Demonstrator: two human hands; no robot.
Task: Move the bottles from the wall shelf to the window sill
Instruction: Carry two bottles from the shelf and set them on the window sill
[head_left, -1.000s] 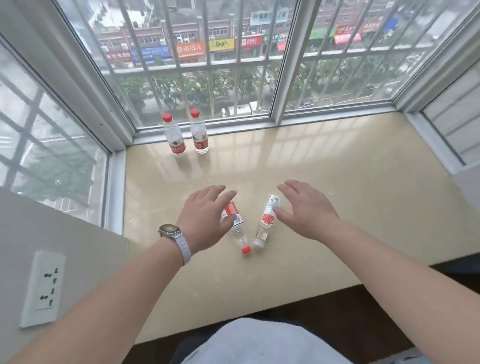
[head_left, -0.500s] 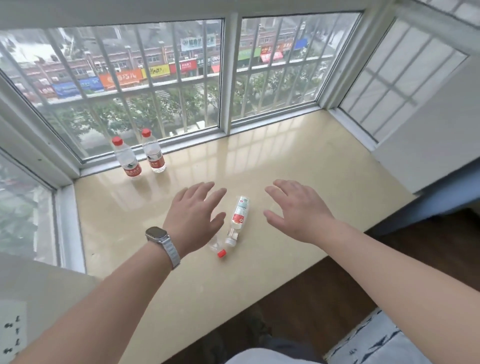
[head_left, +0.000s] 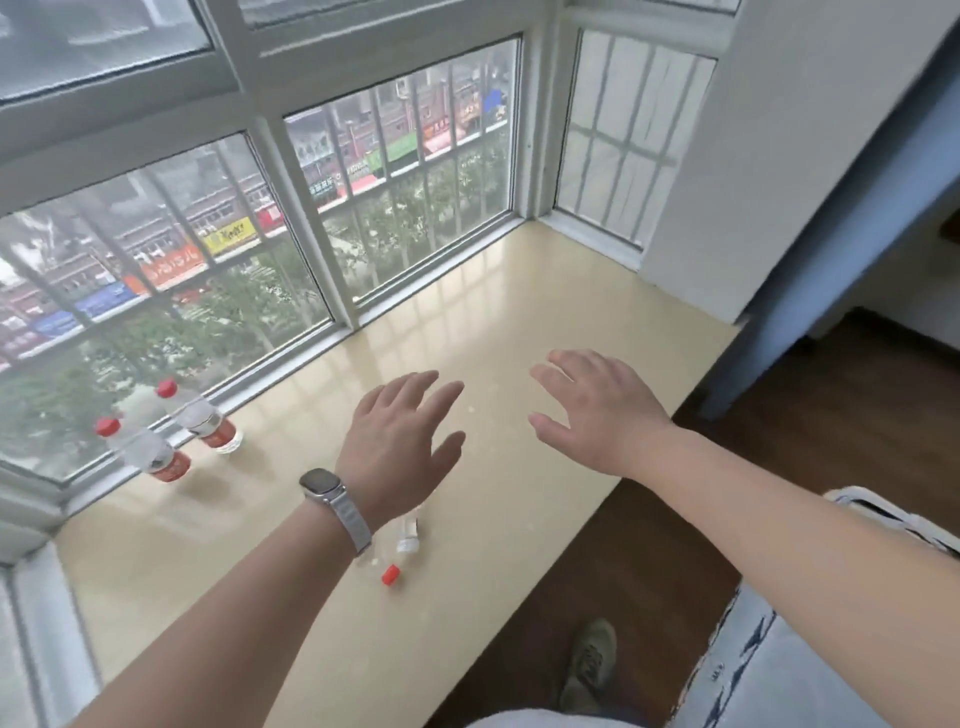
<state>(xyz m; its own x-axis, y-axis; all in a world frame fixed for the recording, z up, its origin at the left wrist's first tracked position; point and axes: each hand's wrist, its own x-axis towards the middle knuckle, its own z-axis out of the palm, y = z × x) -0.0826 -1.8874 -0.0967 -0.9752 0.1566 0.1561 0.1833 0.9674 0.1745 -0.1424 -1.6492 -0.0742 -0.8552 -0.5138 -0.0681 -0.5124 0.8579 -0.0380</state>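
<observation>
Bottles are all on the window sill (head_left: 519, 338), a glossy cream slab that mirrors the window bars. At its left end, just beside the white window frame (head_left: 291, 171), a first upright bottle (head_left: 143, 449) and a second upright bottle (head_left: 202, 421) stand near each other. Both are clear ribbed plastic with round red caps and red label bands, whose print is too blurred to read. Nearer the front edge two more lie on their sides, largely hidden behind the left wrist: a red-capped bottle (head_left: 390, 575) and, just beside it, a white-capped bottle (head_left: 408, 535). No label on either is legible. The left hand (head_left: 400, 447) and right hand (head_left: 597, 415) hover palm-down over the sill, well apart, fingers straight and spread, holding nothing. The left wrist carries a watch (head_left: 323, 486) with a dark rounded-rectangle face and a grey mesh band. Outside the glass, yellow, orange and blue shop signs (head_left: 171, 260) show characters too smeared to make out. An olive laced shoe (head_left: 589, 660) rests on the dark wooden floor (head_left: 831, 441).
</observation>
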